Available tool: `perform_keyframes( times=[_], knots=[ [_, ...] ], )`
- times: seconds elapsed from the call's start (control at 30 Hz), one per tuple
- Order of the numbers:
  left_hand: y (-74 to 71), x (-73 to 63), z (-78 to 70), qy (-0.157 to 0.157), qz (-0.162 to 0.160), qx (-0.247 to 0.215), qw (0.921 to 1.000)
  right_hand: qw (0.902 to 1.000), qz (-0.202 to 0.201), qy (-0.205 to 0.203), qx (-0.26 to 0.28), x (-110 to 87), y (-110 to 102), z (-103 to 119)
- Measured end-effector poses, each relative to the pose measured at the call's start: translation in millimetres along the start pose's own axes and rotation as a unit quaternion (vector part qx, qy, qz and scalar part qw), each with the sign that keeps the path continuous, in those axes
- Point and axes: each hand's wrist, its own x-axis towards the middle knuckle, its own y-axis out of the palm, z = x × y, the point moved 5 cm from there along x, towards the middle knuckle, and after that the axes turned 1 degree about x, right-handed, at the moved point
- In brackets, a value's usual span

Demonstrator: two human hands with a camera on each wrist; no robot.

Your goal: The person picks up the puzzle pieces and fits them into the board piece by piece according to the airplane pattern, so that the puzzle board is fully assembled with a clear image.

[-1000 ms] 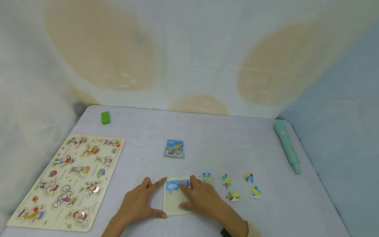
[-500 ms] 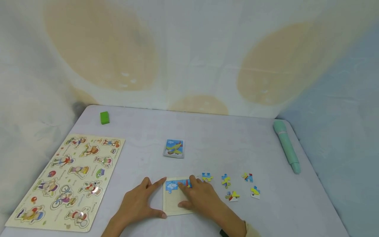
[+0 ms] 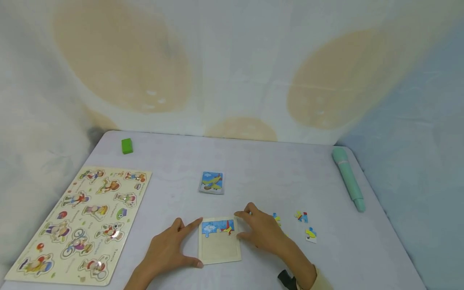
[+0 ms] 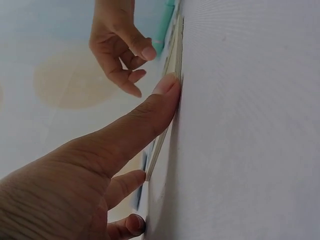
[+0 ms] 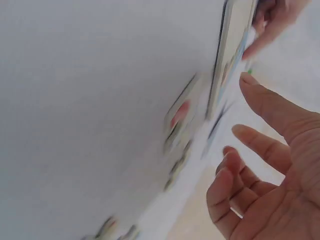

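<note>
A small wooden puzzle tray (image 3: 219,250) lies flat in the head view, with blue sky pieces (image 3: 214,227) and a red-and-yellow piece (image 3: 227,228) along its far side. My left hand (image 3: 166,247) spans the left edge; its index fingertip and thumb touch the two left corners. In the left wrist view the thumb (image 4: 142,125) presses the tray's edge. My right hand (image 3: 262,231) is beside the tray's right edge, fingers apart, holding nothing visible. The right wrist view shows its fingers loosely bent. It partly hides loose jigsaw pieces; two others (image 3: 301,216) lie farther right.
A picture card with a yellow airplane (image 3: 212,182) lies beyond the tray. At left is a large board of sports figures (image 3: 88,223), with a green block (image 3: 127,146) behind it. A mint-green microphone-shaped object (image 3: 349,179) lies near the right table edge.
My right hand has lifted off the pieces in the tray and shifted right, uncovering the red-and-yellow piece and covering some loose ones. The left hand stays at the tray's left edge.
</note>
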Motion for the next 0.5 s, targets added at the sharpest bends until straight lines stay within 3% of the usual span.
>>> perform_keyframes(
  times=[0.23,0.37,0.5],
  knots=[
    [-0.5,-0.7,-0.1,0.004,-0.002,0.000,1.0000,0.9858,-0.019,0.088,0.141,-1.8,-2.9,-33.7],
    [-0.1,-0.6,0.4,0.005,-0.005,0.002,1.0000,0.9811,-0.027,0.109,0.158,-2.0,-3.5,-47.0],
    [1.1,-0.4,1.3,0.005,-0.005,0.003,1.0000,0.9828,-0.020,0.112,0.146,-2.1,-2.8,-55.8]
  ],
)
